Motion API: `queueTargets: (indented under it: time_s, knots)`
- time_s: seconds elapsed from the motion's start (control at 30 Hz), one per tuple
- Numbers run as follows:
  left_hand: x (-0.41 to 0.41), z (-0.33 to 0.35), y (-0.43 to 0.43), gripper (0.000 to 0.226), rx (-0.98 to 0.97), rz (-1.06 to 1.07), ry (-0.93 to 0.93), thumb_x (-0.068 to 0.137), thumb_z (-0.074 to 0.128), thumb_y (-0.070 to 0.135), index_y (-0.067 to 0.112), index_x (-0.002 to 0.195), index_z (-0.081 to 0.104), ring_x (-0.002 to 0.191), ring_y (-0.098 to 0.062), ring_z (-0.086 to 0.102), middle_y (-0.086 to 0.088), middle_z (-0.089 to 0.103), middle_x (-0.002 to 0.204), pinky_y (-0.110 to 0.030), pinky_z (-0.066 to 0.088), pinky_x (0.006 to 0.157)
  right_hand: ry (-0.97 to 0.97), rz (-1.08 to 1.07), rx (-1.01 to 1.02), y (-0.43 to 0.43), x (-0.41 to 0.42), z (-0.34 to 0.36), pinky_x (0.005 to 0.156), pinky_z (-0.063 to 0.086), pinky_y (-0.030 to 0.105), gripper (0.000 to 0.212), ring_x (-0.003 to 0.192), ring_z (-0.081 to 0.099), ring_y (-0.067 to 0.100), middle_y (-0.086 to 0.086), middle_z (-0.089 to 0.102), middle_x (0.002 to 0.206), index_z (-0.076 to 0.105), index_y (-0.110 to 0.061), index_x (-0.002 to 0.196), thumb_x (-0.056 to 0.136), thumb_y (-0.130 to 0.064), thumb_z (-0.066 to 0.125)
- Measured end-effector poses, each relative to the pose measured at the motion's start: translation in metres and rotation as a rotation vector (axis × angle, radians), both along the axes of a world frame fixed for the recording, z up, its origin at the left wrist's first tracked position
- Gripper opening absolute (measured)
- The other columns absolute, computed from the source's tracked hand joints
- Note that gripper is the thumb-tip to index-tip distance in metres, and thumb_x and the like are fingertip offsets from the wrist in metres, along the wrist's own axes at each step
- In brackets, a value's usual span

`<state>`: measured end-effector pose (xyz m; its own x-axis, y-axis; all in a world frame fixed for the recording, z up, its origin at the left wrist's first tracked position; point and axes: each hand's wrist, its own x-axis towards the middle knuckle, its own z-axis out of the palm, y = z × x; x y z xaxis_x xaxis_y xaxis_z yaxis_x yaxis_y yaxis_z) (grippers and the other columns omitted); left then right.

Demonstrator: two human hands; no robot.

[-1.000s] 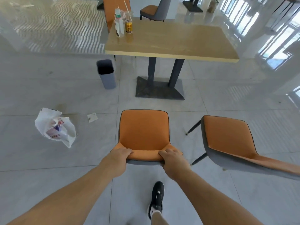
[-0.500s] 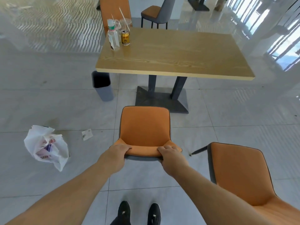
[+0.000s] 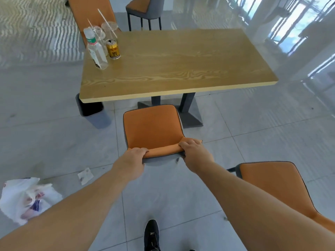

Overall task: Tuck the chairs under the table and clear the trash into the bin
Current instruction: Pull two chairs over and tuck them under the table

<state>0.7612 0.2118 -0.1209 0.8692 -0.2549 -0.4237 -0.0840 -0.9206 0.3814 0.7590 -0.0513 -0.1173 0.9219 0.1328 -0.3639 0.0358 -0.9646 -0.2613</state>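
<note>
An orange chair (image 3: 153, 128) with grey backing stood just short of the wooden table (image 3: 174, 66), seat edge near its rim. A second orange chair (image 3: 275, 187) stood apart at right. A white plastic bag (image 3: 25, 198) and paper scrap (image 3: 85, 175) lay on the floor; a grey bin (image 3: 90, 110) sat partly under the table's corner. A bottle (image 3: 96, 49), can (image 3: 112, 49) and cups (image 3: 109, 29) stood on top.

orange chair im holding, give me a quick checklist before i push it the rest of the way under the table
1. Grip: left hand and right hand both clasp the top of the orange padded chair backrest: ok.
2. Seat under the light wooden table: front edge only reaches the table's edge: not ok.
3. Line: chair points at the dark metal table base; legroom there: cannot tell.
4. Grey plastic bin stands left of the chair, apart from it: ok.
5. Second orange chair sits to the right, apart from the path: ok.
6. Chair legs hidden beneath the seat: cannot tell.
</note>
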Motion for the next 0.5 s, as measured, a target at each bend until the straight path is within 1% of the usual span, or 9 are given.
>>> queueTargets:
  time_s: [0.07, 0.1, 0.17, 0.2, 0.27, 0.33, 0.37, 0.43, 0.5]
  knots:
    - [0.013, 0.003, 0.001, 0.047, 0.064, -0.04, 0.057, 0.092, 0.057, 0.014, 0.029, 0.136, 0.053, 0.107, -0.022, 0.057, 0.001, 0.059, 0.125, -0.046, 0.054, 0.09, 0.015, -0.024, -0.005, 0.003, 0.004, 0.003, 0.098, 0.052, 0.047, 0.033, 0.136, 0.038, 0.026, 0.001, 0.05, 0.142, 0.051, -0.028, 0.136, 0.103, -0.026, 0.056]
    - [0.016, 0.006, 0.0, 0.045, 0.116, -0.069, 0.096, 0.092, 0.058, 0.019, 0.028, 0.136, 0.052, 0.105, -0.023, 0.058, 0.0, 0.059, 0.122, -0.046, 0.055, 0.089, 0.017, -0.032, -0.011, 0.003, 0.001, 0.005, 0.1, 0.051, 0.048, 0.035, 0.137, 0.038, 0.027, 0.002, 0.049, 0.144, 0.05, -0.027, 0.137, 0.103, -0.029, 0.057]
    - [0.017, 0.015, -0.01, 0.048, 0.253, -0.113, 0.123, 0.089, 0.063, 0.038, 0.027, 0.134, 0.049, 0.104, -0.022, 0.057, 0.001, 0.057, 0.117, -0.046, 0.055, 0.088, -0.009, -0.045, -0.034, -0.003, -0.013, 0.011, 0.109, 0.043, 0.049, 0.048, 0.141, 0.037, 0.03, 0.004, 0.045, 0.15, 0.043, -0.024, 0.143, 0.1, -0.036, 0.061]
    - [0.017, 0.021, -0.02, 0.054, 0.325, -0.121, 0.099, 0.086, 0.064, 0.05, 0.029, 0.132, 0.048, 0.105, -0.022, 0.056, 0.001, 0.055, 0.116, -0.046, 0.054, 0.089, -0.016, -0.065, -0.04, -0.01, -0.022, 0.016, 0.113, 0.04, 0.049, 0.056, 0.142, 0.036, 0.03, 0.004, 0.042, 0.154, 0.04, -0.023, 0.147, 0.099, -0.04, 0.063]
    - [0.016, 0.039, -0.055, 0.067, 0.418, -0.167, 0.008, 0.079, 0.06, 0.069, 0.033, 0.134, 0.045, 0.115, -0.024, 0.054, 0.003, 0.055, 0.124, -0.052, 0.047, 0.098, -0.014, -0.13, -0.04, -0.035, -0.043, 0.029, 0.115, 0.037, 0.047, 0.068, 0.144, 0.034, 0.031, 0.004, 0.038, 0.159, 0.033, -0.023, 0.155, 0.098, -0.045, 0.062]
    - [0.014, 0.057, -0.107, 0.078, 0.357, -0.28, -0.075, 0.08, 0.056, 0.077, 0.034, 0.143, 0.041, 0.129, -0.026, 0.049, 0.003, 0.053, 0.14, -0.06, 0.037, 0.109, -0.017, -0.196, -0.049, -0.076, -0.07, 0.047, 0.115, 0.035, 0.047, 0.071, 0.146, 0.032, 0.031, 0.005, 0.038, 0.16, 0.03, -0.023, 0.157, 0.098, -0.048, 0.06]
    - [0.011, 0.066, -0.138, 0.082, 0.299, -0.341, -0.096, 0.08, 0.055, 0.078, 0.033, 0.147, 0.039, 0.134, -0.027, 0.047, 0.002, 0.05, 0.147, -0.061, 0.034, 0.111, -0.021, -0.225, -0.067, -0.101, -0.086, 0.057, 0.116, 0.035, 0.047, 0.071, 0.146, 0.032, 0.031, 0.005, 0.038, 0.16, 0.03, -0.023, 0.157, 0.099, -0.05, 0.058]
    - [-0.003, 0.085, -0.203, 0.085, 0.22, -0.446, -0.121, 0.081, 0.055, 0.074, 0.028, 0.15, 0.037, 0.136, -0.028, 0.045, -0.002, 0.048, 0.151, -0.056, 0.036, 0.111, -0.031, -0.302, -0.116, -0.156, -0.124, 0.079, 0.117, 0.035, 0.05, 0.069, 0.145, 0.034, 0.031, 0.005, 0.041, 0.157, 0.033, -0.023, 0.156, 0.098, -0.052, 0.057]
    - [-0.03, 0.104, -0.273, 0.084, 0.173, -0.54, -0.161, 0.082, 0.053, 0.071, 0.025, 0.15, 0.038, 0.132, -0.029, 0.047, -0.005, 0.05, 0.148, -0.048, 0.041, 0.106, -0.052, -0.405, -0.161, -0.212, -0.171, 0.101, 0.116, 0.036, 0.051, 0.068, 0.143, 0.037, 0.032, 0.006, 0.045, 0.154, 0.036, -0.023, 0.153, 0.096, -0.053, 0.058]
